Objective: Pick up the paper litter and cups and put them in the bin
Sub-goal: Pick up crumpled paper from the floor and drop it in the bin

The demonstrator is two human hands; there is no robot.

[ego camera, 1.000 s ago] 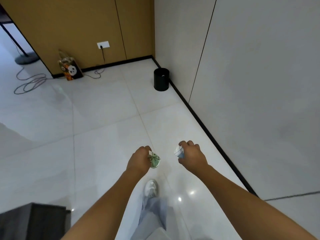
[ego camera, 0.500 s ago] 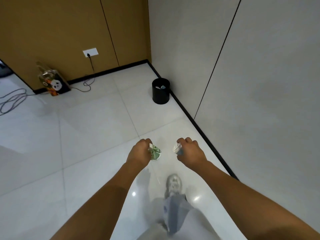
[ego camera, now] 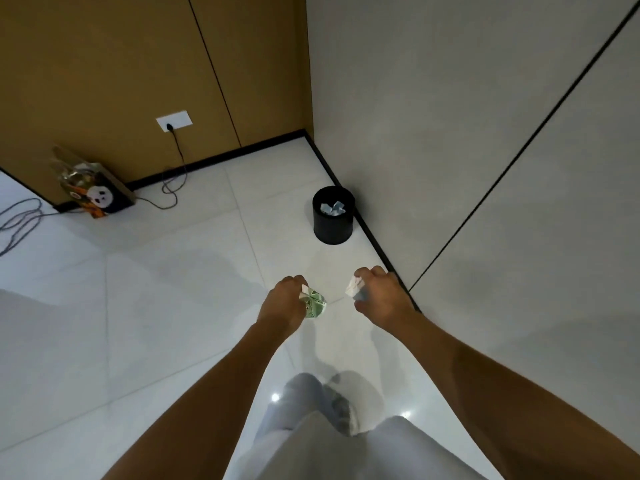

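Note:
My left hand grips a green patterned paper cup together with a small white scrap. A crumpled white and bluish piece of paper is held in my right hand. Both hands are stretched out in front of me above the white tiled floor. The black round bin stands ahead against the grey wall, some way beyond my hands, with pale blue and white crumpled paper inside it.
A panda-print bag leans against the brown wall at the left. A black cable runs from a wall socket to the floor, and grey cable loops lie at the far left. The grey wall borders my right.
I have walked forward: the bin and the corner are nearer and larger in view. Both hands keep holding the same items out in front.

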